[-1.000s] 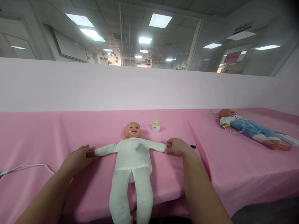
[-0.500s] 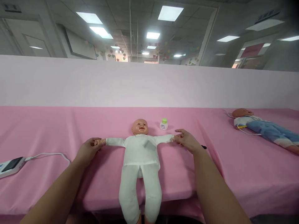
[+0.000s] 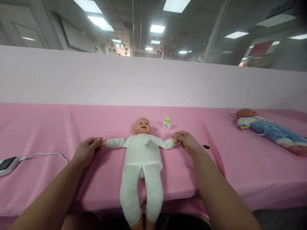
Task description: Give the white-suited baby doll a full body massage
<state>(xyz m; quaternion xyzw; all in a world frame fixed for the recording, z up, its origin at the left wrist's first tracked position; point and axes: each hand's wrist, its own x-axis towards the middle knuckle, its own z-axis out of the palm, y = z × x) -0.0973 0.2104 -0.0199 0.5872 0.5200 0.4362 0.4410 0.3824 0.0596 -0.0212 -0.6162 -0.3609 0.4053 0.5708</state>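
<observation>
Baby doll (image 3: 144,150), faceup on pink cloth (image 3: 115,115), person's hands (image 3: 84,152) (image 3: 189,142) closed around its hands (image 3: 177,137)

I face a plain white wall (image 3: 153,83), with a pink-draped desk (image 3: 182,179) set along it. Above the wall I see glass panes (image 3: 194,19), bright ceiling lights (image 3: 157,28), colourful hearts (image 3: 126,49), a pale door (image 3: 14,19) leftward and a red sign (image 3: 261,48) rightward. Dark grey floor (image 3: 283,217) shows low on my right.
</observation>
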